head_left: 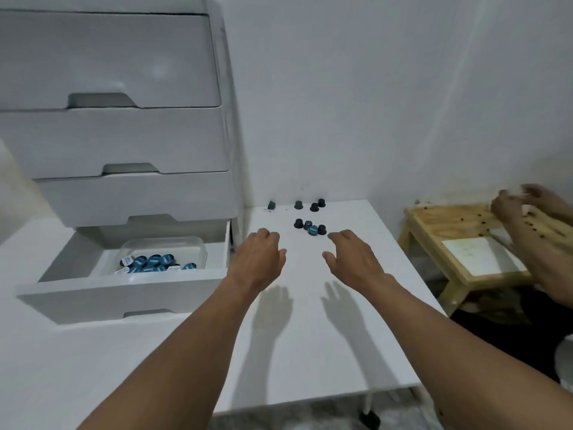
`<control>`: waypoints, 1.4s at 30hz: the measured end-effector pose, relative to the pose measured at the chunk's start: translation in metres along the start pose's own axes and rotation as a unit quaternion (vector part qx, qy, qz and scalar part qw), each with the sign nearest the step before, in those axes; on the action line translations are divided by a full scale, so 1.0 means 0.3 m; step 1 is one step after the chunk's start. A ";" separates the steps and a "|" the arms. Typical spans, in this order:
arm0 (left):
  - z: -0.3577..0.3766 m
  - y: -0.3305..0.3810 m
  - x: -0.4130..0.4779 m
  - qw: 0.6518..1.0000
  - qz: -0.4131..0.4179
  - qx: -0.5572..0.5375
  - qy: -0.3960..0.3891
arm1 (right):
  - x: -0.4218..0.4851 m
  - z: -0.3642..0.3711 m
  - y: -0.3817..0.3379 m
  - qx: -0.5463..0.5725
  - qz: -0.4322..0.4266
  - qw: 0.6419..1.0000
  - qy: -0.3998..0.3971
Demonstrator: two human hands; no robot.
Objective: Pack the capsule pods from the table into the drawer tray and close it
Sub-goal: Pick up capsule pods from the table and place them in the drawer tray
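Observation:
Several dark and teal capsule pods lie on the white table (310,321): one cluster (310,227) just beyond my fingers, a second group (313,205) farther back, and a single pod (271,205) near the drawer unit. My left hand (259,256) and my right hand (352,259) hover over the table side by side, fingers apart, holding nothing. The bottom drawer (93,297) stands pulled out at the left. Inside it a clear tray (198,248) holds several teal-lidded pods (152,263).
A white drawer unit (117,135) with three shut drawers rises above the open one. At the right stands a low wooden stool (434,231), where another person's hands (521,200) are busy. The white wall runs behind the table.

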State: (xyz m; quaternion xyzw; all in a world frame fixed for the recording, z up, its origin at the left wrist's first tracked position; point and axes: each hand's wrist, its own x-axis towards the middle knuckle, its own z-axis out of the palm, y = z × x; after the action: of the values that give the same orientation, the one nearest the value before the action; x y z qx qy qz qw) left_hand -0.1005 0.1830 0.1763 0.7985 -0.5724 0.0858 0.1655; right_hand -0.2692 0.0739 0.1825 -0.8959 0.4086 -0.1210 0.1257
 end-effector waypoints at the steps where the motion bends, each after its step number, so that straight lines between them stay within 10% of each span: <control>1: 0.021 0.040 0.026 1.000 -0.008 0.000 -0.002 | 0.017 -0.013 0.047 0.003 -0.001 1.000 -0.002; 13: 0.236 0.333 0.270 0.997 -0.067 0.004 -0.045 | 0.241 -0.056 0.425 0.015 -0.029 0.998 -0.054; 42: 1.028 0.054 0.886 0.968 -0.163 -0.122 -0.149 | 1.068 0.558 0.639 0.064 -0.018 0.980 -0.190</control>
State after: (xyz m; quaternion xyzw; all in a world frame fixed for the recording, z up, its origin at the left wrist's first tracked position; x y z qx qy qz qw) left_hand -0.0443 -0.1690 -0.0211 0.8584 -0.4591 -0.1331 0.1863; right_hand -0.1463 -0.2709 -0.0004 -0.8998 0.3527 0.0237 0.2556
